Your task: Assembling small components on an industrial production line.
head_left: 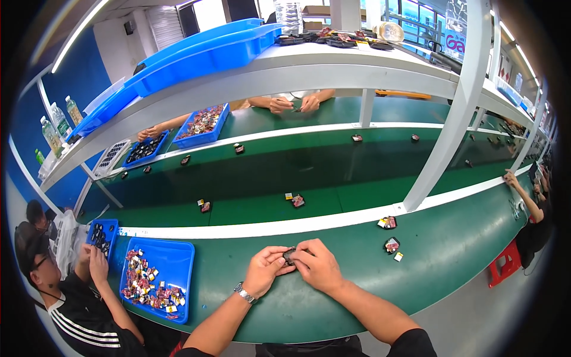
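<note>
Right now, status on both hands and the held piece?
Left hand grips small dark piece, right hand at it. Piece partly hidden. Blue tray stands left, apart from both hands.

Open lane right of the right hand (321, 268), along the workbench's (446, 256) near edge! Leftward, a blue tray (179, 256) blocks; a white post (441, 143) guards the far edge.

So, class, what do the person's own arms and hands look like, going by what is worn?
The left hand and right hand are ungloved. A silver metal-banded wristwatch circles the left wrist; the right has none. Black fabric sleeves end above both forearms, their visible parts plain.
</note>
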The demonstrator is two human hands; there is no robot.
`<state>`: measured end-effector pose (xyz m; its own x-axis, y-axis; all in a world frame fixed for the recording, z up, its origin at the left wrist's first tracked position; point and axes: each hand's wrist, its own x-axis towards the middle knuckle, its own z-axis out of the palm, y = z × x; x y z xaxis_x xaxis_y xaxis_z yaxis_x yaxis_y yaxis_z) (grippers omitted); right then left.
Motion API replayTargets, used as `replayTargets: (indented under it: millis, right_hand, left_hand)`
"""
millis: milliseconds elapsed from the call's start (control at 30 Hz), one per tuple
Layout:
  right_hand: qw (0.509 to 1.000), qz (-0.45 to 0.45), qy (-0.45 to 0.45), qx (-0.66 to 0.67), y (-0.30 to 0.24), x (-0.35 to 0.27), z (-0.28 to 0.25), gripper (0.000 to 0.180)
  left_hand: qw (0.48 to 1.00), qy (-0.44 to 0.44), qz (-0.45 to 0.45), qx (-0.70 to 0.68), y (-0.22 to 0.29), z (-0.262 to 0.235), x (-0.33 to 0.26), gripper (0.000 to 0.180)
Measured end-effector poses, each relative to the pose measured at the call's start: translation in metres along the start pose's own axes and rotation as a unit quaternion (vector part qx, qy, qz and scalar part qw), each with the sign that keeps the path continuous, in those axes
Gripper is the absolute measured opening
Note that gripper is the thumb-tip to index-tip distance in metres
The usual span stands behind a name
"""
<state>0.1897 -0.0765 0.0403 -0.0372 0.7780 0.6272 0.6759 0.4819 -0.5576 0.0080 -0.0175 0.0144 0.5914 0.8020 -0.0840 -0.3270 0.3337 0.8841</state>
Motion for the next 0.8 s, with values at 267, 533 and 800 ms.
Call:
replayTargets:
  millis: [267, 533, 800]
  right_hand:
    - [0.998, -0.035, 0.01, -0.054, -0.009, 0.002, 0.002, 0.022]
    - [0.992, -0.071, 0.009, -0.104, -0.01, 0.0, 0.005, 0.025]
    - [0.991, -0.066, 0.007, -0.114, -0.01, 0.001, 0.005, 0.024]
  left_hand:
    - [1.0, 0.007, -0.017, 0.001, 0.002, 0.0, -0.001, 0.026]
    - [1.0, 0.012, -0.017, 0.003, 0.001, 0.001, -0.002, 0.025]
    - [1.0, 0.014, -0.019, 0.018, 0.002, 0.002, -0.003, 0.025]
